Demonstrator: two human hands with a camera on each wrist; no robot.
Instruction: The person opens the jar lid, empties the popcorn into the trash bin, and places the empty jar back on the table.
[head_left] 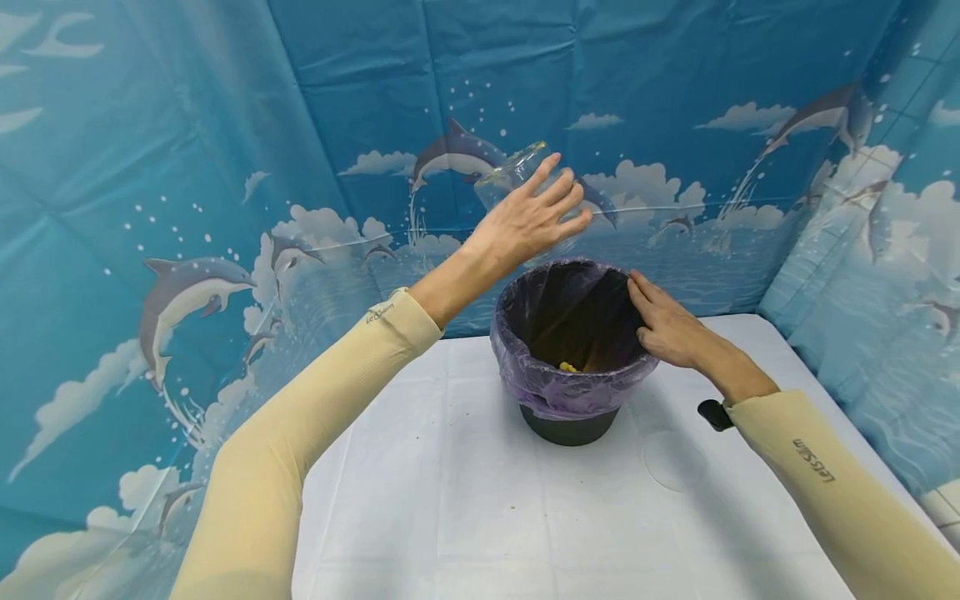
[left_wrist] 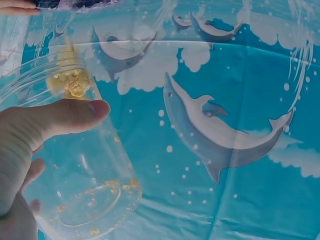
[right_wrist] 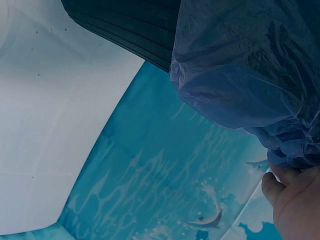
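My left hand [head_left: 528, 218] grips a clear jar [head_left: 506, 179], tipped with its mouth down towards the bin. In the left wrist view the thumb lies across the jar's side below its threaded neck. A soft yellow clump [left_wrist: 77, 82] is at the mouth, and yellow bits cling inside near the base. Below stands a black bin [head_left: 570, 429] lined with a purple plastic bag [head_left: 555, 392] folded over its rim. Inside the bin a yellow piece [head_left: 567, 367] shows. My right hand [head_left: 671, 329] holds the bin's right rim through the bag, its thumb outside.
The bin stands on a white-covered table [head_left: 450, 508] with small crumbs scattered about. A faint clear round disc [head_left: 675, 461] lies right of the bin. Blue dolphin-print sheeting [head_left: 360, 100] hangs behind and at both sides.
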